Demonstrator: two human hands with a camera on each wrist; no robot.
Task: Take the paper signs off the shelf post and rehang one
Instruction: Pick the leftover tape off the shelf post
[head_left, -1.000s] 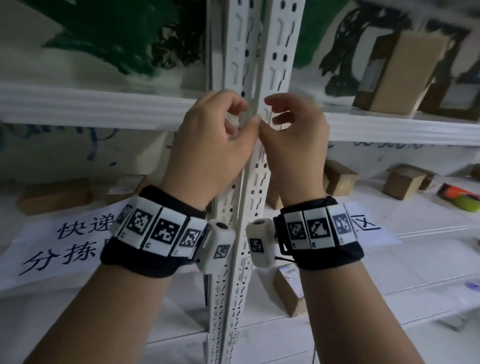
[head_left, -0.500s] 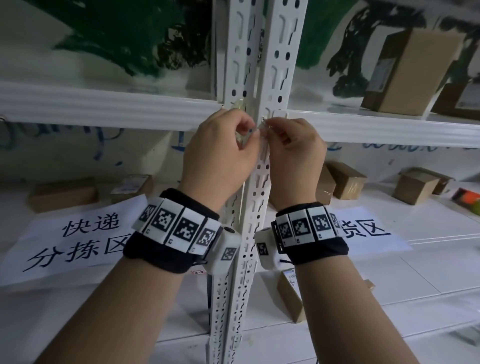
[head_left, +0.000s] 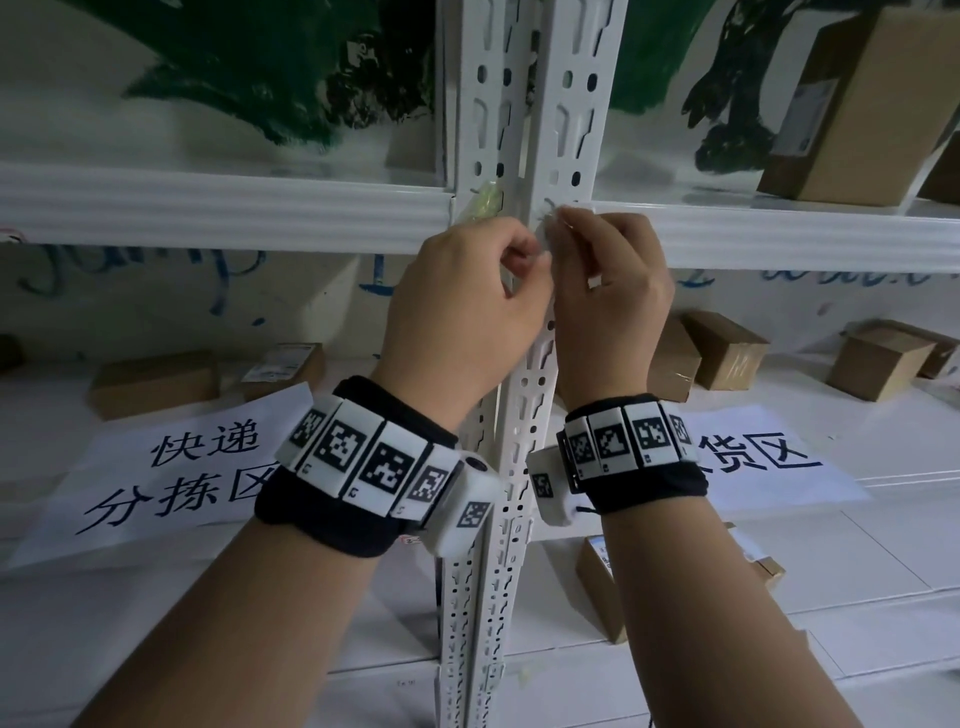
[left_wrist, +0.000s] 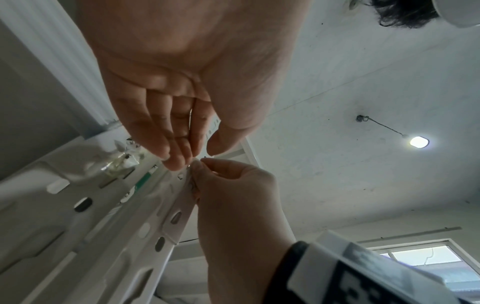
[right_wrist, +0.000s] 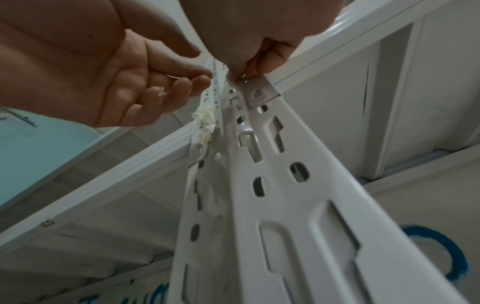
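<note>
Two white paper signs with black characters lie flat on the lower shelf, the left sign (head_left: 171, 467) and the right sign (head_left: 769, 462). Both hands are raised at the white slotted shelf post (head_left: 566, 130), level with the upper beam. My right hand (head_left: 558, 221) pinches a small scrap of clear tape (right_wrist: 230, 79) against the post's face. My left hand (head_left: 530, 254) hovers beside it with fingers loosely curled and the thumb apart from them. A bit of tape sticks to one left finger (right_wrist: 161, 94). A yellowed tape wad (head_left: 485, 200) clings to the neighbouring post.
Cardboard boxes (head_left: 727, 348) stand at the back of the lower shelf, and a tall one (head_left: 852, 104) on the upper shelf at right. The upper beam (head_left: 223, 208) runs across at hand height. Another box (head_left: 597, 582) sits on the shelf below.
Fingertips that stood slightly apart a second ago have come together at the post by the beam. The view has drawn closer.
</note>
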